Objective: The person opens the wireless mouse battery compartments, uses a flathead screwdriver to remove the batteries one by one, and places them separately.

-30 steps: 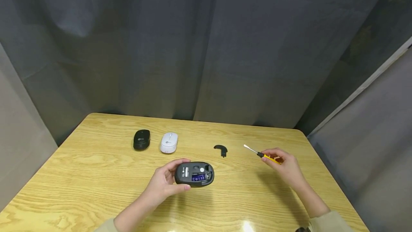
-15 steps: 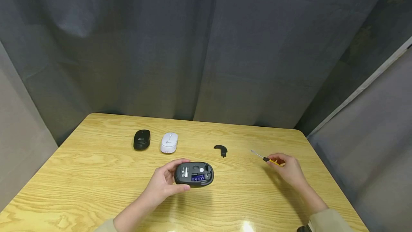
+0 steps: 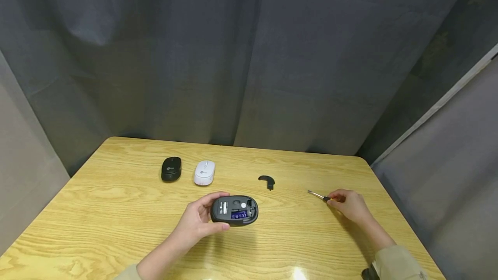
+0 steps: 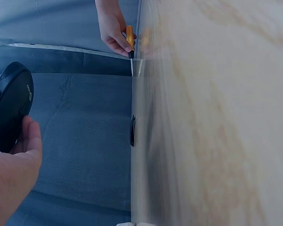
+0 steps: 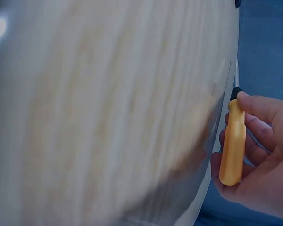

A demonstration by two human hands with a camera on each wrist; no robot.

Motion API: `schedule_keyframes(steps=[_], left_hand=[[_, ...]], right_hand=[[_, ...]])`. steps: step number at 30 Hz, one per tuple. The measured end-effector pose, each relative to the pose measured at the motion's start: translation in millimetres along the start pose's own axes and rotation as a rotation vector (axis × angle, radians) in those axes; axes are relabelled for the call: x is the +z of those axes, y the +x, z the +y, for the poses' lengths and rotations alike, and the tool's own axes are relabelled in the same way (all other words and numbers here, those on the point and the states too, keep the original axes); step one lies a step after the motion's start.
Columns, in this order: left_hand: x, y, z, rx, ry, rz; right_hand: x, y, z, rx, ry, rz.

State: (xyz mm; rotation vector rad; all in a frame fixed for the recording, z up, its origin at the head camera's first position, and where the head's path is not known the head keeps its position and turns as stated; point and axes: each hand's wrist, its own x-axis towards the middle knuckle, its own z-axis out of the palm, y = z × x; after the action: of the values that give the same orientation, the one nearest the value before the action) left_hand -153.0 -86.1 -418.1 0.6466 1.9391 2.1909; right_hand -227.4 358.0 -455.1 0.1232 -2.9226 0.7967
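In the head view my left hand (image 3: 194,219) holds a black computer mouse (image 3: 225,217) by its left end, underside up. Its battery bay is uncovered and a purple battery (image 3: 239,214) lies inside. The left wrist view shows the same mouse (image 4: 14,106) between thumb and fingers, above the table. At the right, my right hand (image 3: 350,205) grips a screwdriver (image 3: 320,195) low at the tabletop, blade pointing left. In the right wrist view its yellow handle (image 5: 233,146) lies between thumb and curled fingers. Whether the screwdriver touches the table I cannot tell.
A curved black battery cover (image 3: 268,180) lies on the wooden table (image 3: 116,224) between the hands, farther back. Toward the back left stand a black mouse (image 3: 171,169) and a white mouse (image 3: 204,173). Dark grey curtains (image 3: 249,55) hang behind the table.
My right hand has moved down and slightly right with the screwdriver, bringing it closer to the tabletop. The left hand and its mouse have stayed almost still.
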Motion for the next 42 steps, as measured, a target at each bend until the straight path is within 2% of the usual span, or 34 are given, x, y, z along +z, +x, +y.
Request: schedule_keyframes(steps=[9,21,33,42], left_hand=[[0.7,-0.2,1.0,-0.004,0.004,0.0],[1.4,0.1,1.5,-0.022,0.008,0.002],[0.1,1.4,1.1,-0.02,0.031,0.013],[0.5,2.3,-0.2,-0.025,0.034,0.012]], right_hand=[[-2.7,6.3,10.7,0.059,0.017,-0.03],[-2.4,8.3,14.2,0.081,0.016,-0.057],[-7.5,4.8,8.2,0.023,-0.006,-0.037],[-23.0,-0.7,-10.7,-0.039,-0.028,-0.009]])
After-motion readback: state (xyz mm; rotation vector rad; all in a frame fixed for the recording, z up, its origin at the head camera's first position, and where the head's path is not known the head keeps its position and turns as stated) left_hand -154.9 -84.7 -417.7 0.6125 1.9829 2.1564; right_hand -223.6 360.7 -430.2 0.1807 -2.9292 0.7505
